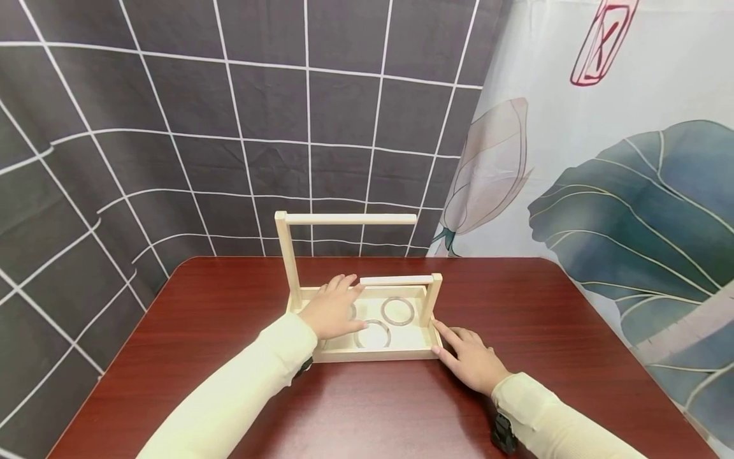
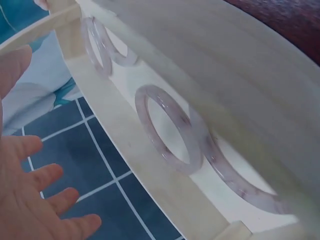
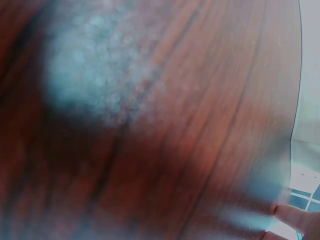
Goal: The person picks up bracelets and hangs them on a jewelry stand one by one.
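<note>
A shallow pale wooden tray (image 1: 375,356) holds several pinkish translucent bangles (image 2: 154,140) lying flat on its white bottom. At its left end rises a tall post with a horizontal bar (image 1: 351,218); a shorter post with a bar (image 1: 434,299) stands at the right end. Over the left part of the tray, my left hand (image 1: 332,312) is spread with straight fingers, covering some bangles in the head view. It holds nothing. My right hand (image 1: 473,358) rests its extended fingertips against the tray's right end. The right wrist view catches only some fingers at its corner.
The tray stands on a reddish-brown wooden table (image 1: 516,306). Behind hangs a dark grey cloth (image 1: 269,166) with white grid lines, and at the right a white curtain (image 1: 550,76) printed with a lotus.
</note>
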A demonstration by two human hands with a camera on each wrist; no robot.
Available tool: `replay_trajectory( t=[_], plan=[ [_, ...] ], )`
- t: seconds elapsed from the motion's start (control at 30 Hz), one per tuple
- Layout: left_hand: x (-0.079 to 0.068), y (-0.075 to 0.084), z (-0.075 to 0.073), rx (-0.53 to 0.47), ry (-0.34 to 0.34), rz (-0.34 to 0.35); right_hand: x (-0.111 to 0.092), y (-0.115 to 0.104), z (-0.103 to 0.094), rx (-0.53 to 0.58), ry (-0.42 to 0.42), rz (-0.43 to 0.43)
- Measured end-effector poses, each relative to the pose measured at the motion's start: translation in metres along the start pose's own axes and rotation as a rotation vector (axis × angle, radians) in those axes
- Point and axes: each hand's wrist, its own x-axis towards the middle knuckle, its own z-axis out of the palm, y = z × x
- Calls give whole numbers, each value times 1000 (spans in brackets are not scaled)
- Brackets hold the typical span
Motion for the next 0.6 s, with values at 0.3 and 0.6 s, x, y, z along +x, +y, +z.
replay_trajectory(
  t=[0.3,0.6],
  plan=[
    [12,8,7,37,-28,51,-1,-1,-1,3,-1,-1],
    [20,12,15,59,-79,75,1,3,3,2,19,-17]
  ],
)
